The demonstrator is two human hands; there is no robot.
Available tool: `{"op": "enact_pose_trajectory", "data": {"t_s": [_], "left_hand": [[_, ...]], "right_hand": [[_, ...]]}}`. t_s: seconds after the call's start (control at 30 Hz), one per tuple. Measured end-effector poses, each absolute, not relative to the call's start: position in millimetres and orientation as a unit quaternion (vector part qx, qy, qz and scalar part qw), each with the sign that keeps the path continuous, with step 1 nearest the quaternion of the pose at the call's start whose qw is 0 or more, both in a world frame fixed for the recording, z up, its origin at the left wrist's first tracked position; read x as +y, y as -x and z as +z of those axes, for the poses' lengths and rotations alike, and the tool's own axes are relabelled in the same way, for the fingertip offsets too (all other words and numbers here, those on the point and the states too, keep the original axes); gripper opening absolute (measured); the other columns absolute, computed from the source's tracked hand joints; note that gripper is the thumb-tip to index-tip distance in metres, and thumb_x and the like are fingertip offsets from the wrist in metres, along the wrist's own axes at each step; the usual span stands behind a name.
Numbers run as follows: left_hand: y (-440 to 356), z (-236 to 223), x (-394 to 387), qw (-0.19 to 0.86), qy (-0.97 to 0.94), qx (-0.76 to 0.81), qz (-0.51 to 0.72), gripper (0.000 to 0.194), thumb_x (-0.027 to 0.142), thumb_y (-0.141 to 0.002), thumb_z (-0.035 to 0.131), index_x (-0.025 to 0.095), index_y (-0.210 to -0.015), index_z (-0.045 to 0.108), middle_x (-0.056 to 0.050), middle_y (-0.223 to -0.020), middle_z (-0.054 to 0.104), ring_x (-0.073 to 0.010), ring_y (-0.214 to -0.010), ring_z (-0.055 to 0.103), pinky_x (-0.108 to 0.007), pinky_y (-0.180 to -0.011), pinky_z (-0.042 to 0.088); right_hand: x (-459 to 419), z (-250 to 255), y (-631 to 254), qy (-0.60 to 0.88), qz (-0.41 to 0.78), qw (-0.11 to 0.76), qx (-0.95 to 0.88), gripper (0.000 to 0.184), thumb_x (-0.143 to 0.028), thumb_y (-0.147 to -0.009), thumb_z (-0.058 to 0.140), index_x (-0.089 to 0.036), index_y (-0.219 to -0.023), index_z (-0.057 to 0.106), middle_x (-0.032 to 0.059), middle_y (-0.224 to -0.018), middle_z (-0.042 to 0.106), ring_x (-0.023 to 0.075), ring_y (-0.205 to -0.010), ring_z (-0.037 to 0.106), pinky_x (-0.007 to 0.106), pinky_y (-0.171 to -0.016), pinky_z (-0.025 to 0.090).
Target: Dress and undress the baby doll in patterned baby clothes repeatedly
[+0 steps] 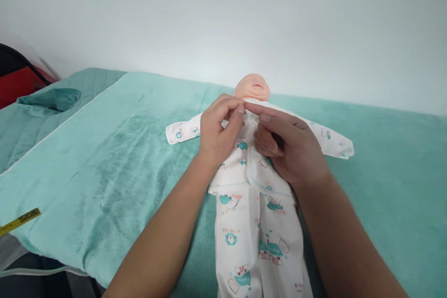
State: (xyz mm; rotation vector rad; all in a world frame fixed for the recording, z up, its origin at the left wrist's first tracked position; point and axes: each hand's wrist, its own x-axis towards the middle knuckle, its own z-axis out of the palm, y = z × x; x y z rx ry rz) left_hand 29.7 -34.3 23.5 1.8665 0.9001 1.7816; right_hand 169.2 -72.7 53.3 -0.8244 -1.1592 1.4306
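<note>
A baby doll (253,86) lies face up, dressed in a white baby shirt (232,172) and white baby pants (240,242) with teal animal prints. At the shirt's neckline, my left hand (221,125) is closed, thumb and fingers pinched at the cloth. My right hand (293,144) meets it there, its index finger stretched to the left fingertips. The other right fingers curl over the shirt front, and what they hold is hidden. Both shirt sleeves spread out sideways, and the front overlap shows below my hands.
Under the doll is a teal plush cover (115,149), wrinkled on the left. A white wall (223,18) rises behind it. At the left are a red and black object (17,84), a quilted teal pad with a raised fold (52,98), and a yellow strip (21,221).
</note>
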Motion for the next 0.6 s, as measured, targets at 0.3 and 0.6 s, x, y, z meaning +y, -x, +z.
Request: {"op": "enact_pose_trajectory", "data": {"t_s": [0.3,0.6], "left_hand": [[-29.1,23.2,-34.0,0.206,-0.670,0.319,0.638,0.023,0.034,-0.095,0.051,0.021,-0.083,0.067,-0.002,-0.081,0.065,-0.0127,-0.069,0.060,-0.029,-0.067,0.049],[-29.6,22.3,-33.5,0.228,-0.658,0.309,0.648,0.020,0.033,-0.093,0.054,0.021,-0.082,0.066,-0.002,-0.081,0.064,-0.0124,-0.070,0.060,-0.029,-0.066,0.048]], "right_hand": [[-72.2,53.9,-169.6,0.347,0.599,0.529,-0.491,0.032,-0.030,-0.086,0.060,-0.019,-0.113,0.072,-0.0087,-0.048,0.032,0.0072,-0.043,0.023,0.025,-0.044,0.018],[-72.9,53.5,-169.2,0.345,0.597,0.537,-0.486,0.031,-0.028,-0.086,0.060,-0.019,-0.112,0.073,-0.0080,-0.047,0.034,0.0073,-0.044,0.024,0.025,-0.044,0.018]]}}
